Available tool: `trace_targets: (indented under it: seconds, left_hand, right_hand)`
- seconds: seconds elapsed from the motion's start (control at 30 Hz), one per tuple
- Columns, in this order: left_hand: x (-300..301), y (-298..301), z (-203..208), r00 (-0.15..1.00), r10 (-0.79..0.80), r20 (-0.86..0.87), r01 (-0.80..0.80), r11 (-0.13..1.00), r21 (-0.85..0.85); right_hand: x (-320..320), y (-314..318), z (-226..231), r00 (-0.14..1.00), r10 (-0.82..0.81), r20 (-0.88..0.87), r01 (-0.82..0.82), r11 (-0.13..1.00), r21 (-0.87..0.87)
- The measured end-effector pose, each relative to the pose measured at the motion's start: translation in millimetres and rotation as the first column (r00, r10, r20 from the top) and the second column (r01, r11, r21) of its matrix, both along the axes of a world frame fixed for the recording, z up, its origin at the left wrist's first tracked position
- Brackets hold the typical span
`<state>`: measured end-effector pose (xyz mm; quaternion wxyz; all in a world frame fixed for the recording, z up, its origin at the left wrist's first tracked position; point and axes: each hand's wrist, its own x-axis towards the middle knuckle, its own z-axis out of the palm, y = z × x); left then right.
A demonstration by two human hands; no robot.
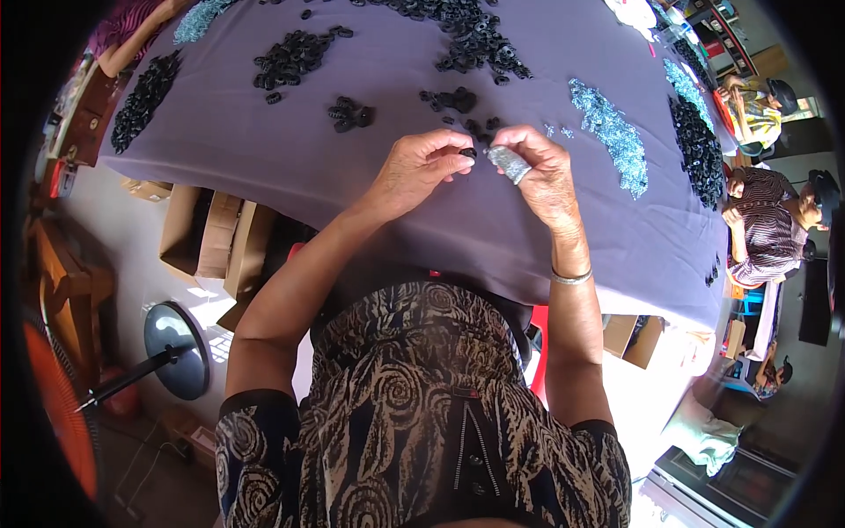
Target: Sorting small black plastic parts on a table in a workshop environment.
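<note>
Over the near edge of the cloth-covered table (290, 167), my left hand (421, 169) pinches a small black ring-shaped part (469, 153) between thumb and fingertips. My right hand (543, 172) is close beside it, its fingers curled together, with silvery wrapping (510, 164) round a thumb or finger. Whatever its fingertips hold is too small to make out. Just beyond both hands lie a few loose black parts (480, 128). A long heap of small clear bluish pieces (612, 132) spreads to the right of my right hand.
Larger piles of black parts (295, 57) cover the far table, with another pile (145, 101) at the left edge. Cardboard boxes (211, 233) stand below the table at left, near a fan's round base (176, 350). Several people sit at the right; another person's arm (141, 40) reaches in far left.
</note>
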<state>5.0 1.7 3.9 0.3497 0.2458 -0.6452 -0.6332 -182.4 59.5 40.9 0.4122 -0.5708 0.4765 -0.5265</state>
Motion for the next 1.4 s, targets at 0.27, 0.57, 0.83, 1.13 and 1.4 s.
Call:
trace_targets:
  seconds: [0.27, 0.57, 0.83, 1.13, 1.4]
  left_hand:
    - [-4, 3, 4, 1.000, 0.008, -0.014, -0.008, 1.000, -0.004]
    - [-4, 3, 2, 1.000, 0.028, 0.012, -0.027, 0.995, -0.097]
    - [-2, 3, 3, 0.999, 0.043, -0.004, -0.043, 0.999, -0.021]
    - [-1, 0, -1, 1.000, 0.026, -0.010, -0.026, 1.000, -0.013]
    - [-2, 0, -2, 0.998, 0.034, -0.050, -0.032, 0.999, 0.034]
  right_hand:
    - [5, 1, 1, 0.970, -0.015, -0.241, 0.001, 0.998, -0.056]
    - [20, 7, 17, 0.819, -0.163, -0.551, 0.014, 0.964, -0.265]
    - [28, 7, 19, 0.775, -0.239, -0.584, 0.063, 0.950, -0.305]
    - [-15, 1, 5, 0.852, -0.453, -0.263, 0.416, 0.890, -0.185]
    - [-7, 7, 2, 0.933, -0.208, -0.292, 0.203, 0.978, -0.047]
